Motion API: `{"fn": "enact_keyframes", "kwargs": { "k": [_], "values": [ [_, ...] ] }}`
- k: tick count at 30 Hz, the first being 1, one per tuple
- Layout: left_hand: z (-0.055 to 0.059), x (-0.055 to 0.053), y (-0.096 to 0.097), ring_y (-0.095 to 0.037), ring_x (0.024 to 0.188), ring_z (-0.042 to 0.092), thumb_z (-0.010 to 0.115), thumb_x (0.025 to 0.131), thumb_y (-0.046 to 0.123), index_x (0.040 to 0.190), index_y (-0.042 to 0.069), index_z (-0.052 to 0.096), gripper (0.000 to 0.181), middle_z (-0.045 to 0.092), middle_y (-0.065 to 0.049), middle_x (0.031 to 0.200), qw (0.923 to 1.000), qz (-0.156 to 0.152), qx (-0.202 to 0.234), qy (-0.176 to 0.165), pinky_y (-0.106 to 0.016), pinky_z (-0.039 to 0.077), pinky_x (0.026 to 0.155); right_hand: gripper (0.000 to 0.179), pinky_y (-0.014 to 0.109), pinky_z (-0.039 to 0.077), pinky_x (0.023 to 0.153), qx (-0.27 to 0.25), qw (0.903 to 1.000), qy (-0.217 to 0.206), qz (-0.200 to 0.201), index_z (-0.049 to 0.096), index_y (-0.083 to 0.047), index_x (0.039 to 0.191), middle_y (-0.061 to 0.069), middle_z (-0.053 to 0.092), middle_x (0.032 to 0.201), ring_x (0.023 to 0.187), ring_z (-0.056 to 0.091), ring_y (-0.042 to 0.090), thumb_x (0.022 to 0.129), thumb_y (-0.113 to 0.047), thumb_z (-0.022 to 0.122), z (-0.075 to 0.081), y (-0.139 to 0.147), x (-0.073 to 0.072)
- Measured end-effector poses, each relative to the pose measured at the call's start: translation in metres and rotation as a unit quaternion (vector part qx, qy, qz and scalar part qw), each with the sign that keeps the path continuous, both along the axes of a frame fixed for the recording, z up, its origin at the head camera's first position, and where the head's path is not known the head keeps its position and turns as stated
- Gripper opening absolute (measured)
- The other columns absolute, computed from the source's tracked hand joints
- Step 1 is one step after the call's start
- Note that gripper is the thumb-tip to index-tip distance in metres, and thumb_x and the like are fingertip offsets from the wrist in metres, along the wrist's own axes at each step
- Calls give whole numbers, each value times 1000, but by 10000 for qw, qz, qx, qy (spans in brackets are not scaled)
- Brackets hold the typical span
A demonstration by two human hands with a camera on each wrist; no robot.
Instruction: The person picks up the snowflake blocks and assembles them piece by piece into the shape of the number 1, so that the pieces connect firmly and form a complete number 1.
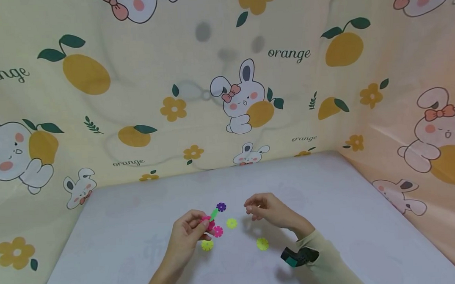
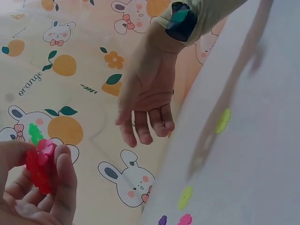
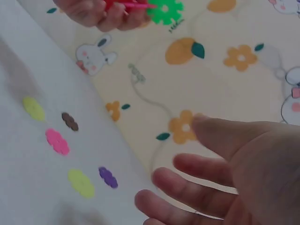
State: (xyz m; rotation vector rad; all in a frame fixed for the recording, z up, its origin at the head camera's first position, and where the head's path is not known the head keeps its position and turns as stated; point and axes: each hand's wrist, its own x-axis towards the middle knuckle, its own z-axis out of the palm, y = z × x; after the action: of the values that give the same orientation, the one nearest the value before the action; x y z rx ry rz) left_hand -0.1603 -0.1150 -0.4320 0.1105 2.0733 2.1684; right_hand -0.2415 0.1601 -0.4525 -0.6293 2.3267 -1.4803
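Note:
In the head view my left hand [image 1: 185, 232] pinches a small cluster of joined, notched plastic discs. The left wrist view shows a red disc [image 2: 36, 171], a pink disc [image 2: 45, 151] and a green disc [image 2: 34, 133] in this cluster, between thumb and fingers. My right hand [image 1: 272, 210] is raised over the table to the right, holding nothing, its fingers relaxed and apart. On the table near the hands lie a purple disc [image 1: 221, 207], a pink disc [image 1: 218, 231] and yellow discs, one of them [image 1: 232, 223] between the hands.
Another yellow disc [image 1: 262, 244] lies below the right hand, and one [image 1: 207, 245] beside the left. A brown disc [image 3: 70, 121] shows in the right wrist view. Patterned cloth [image 1: 193, 67] rises behind and beside the white table [image 1: 309, 185]. A black band [image 1: 300, 256] circles the right sleeve.

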Motion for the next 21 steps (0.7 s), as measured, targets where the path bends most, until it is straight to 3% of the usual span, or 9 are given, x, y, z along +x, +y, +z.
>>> {"fn": "enact_keyframes", "kwargs": {
  "k": [5, 9, 16, 21],
  "values": [
    [-1, 0, 0, -20, 86, 69, 62, 100, 10, 115, -6, 56, 23, 72, -4, 91, 9998, 20, 12, -204, -24, 60, 74, 35, 31, 55, 87, 364, 9984, -4, 430, 63, 4, 124, 24, 66, 117, 98, 65, 24, 100, -22, 64, -7, 9, 0],
    [-3, 0, 0, -19, 87, 69, 62, 100, 12, 115, -5, 56, 24, 72, -3, 91, 9996, -1, 44, -283, -24, 60, 74, 30, 22, 52, 83, 564, 9955, 18, 761, 64, 3, 123, 21, 68, 115, 95, 64, 17, 100, -16, 63, -16, 18, 1],
    [-3, -3, 0, -17, 84, 69, 61, 101, 10, 114, -5, 56, 21, 72, -3, 91, 9997, 79, 48, -237, -25, 60, 74, 21, 21, 50, 77, 1048, 9857, -388, 1258, 71, -6, 112, 8, 69, 102, 87, 58, 13, 92, -13, 74, -24, 30, 1],
    [-1, -4, -1, -16, 85, 69, 60, 101, 10, 114, -3, 57, 19, 73, -4, 93, 9995, 169, 3, -272, -24, 59, 75, 30, 25, 48, 86, 1472, 9811, -337, 1210, 72, -13, 108, 3, 67, 109, 97, 53, 17, 81, -11, 84, -25, 28, 3]
  ]
}}
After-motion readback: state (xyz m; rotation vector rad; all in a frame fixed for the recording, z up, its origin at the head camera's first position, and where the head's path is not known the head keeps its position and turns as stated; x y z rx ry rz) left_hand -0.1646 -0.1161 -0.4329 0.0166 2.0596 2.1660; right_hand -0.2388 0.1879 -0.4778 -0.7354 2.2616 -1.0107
